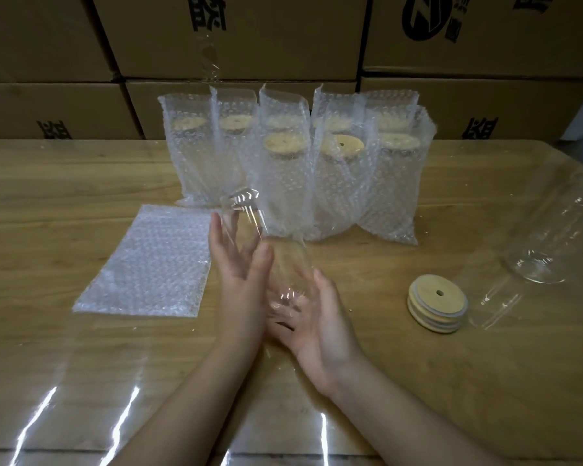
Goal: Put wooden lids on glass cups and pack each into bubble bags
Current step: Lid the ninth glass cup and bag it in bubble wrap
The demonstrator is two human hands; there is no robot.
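A clear glass cup [285,260] is held tilted above the table, its open mouth pointing away toward the packed bags. My left hand [239,267] grips its left side and my right hand [312,317] cups its base from below. A short stack of wooden lids [437,302] with a centre hole lies to the right. A flat pile of empty bubble bags [148,264] lies to the left. Several bubble bags [297,169] holding lidded cups stand upright in rows behind my hands.
Another clear glass cup [549,237] lies on its side at the right of the wooden table [64,183], with one more glass [498,304] beside the lids. Stacked cardboard boxes [236,38] form a wall behind the table. A shiny plastic sheet covers the near table edge.
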